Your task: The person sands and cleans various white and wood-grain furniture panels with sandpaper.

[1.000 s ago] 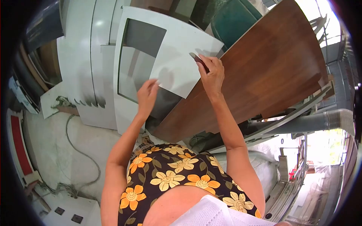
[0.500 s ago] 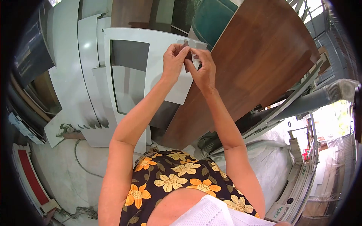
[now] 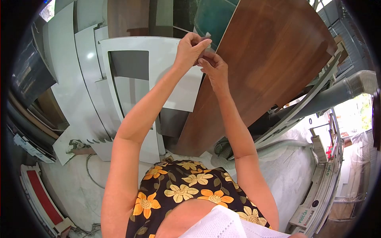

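Note:
My left hand (image 3: 189,50) pinches a small dark brown strip (image 3: 206,39) that looks like folded sandpaper. Below and to its right, my right hand (image 3: 216,73) also has fingers closed on the lower part of the strip. Fingers cover most of it, and a pale bit shows at its top end. Both hands are raised in front of a white panel (image 3: 174,93) with a rectangular cutout. Just right of them leans a large brown wood-grain board (image 3: 266,67).
More white panels (image 3: 63,79) lean at the left. Behind the wood-grain board is a dark green container (image 3: 216,18). A grey duct (image 3: 317,107) and a ribbed hose (image 3: 278,146) run along the right. A red-and-white curved piece (image 3: 41,194) lies at lower left.
My left hand has moved up and slightly right with the strip, turning it. The right hand has dropped a little, and its fingers are closer together. The view has shifted slightly.

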The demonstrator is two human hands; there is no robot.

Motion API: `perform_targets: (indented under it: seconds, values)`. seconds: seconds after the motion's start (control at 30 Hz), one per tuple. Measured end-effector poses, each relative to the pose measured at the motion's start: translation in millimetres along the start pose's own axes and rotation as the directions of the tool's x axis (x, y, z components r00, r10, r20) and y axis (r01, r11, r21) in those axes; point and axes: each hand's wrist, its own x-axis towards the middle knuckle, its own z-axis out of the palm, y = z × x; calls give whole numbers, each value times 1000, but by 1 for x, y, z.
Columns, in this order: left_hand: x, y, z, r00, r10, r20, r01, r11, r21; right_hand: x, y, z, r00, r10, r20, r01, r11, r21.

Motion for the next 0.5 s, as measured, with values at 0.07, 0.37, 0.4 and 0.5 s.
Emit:
perform_targets:
  seconds: [0.07,0.37,0.4,0.5]
  values:
    - [7,-16,-8,992,110,-62,-100,984,145,1,3,0,1000,12,-20,-12,1000,-2]
    - [9,-4,-9,953,260,-155,-136,824,550,7,7,4,997,-44,-64,46,998,31]
    - [9,-3,-9,947,286,-145,-143,781,609,7,6,5,994,-72,-81,74,997,21]
    - [8,8,-6,962,259,-83,-136,724,677,6,5,6,986,-104,-127,105,994,-2]
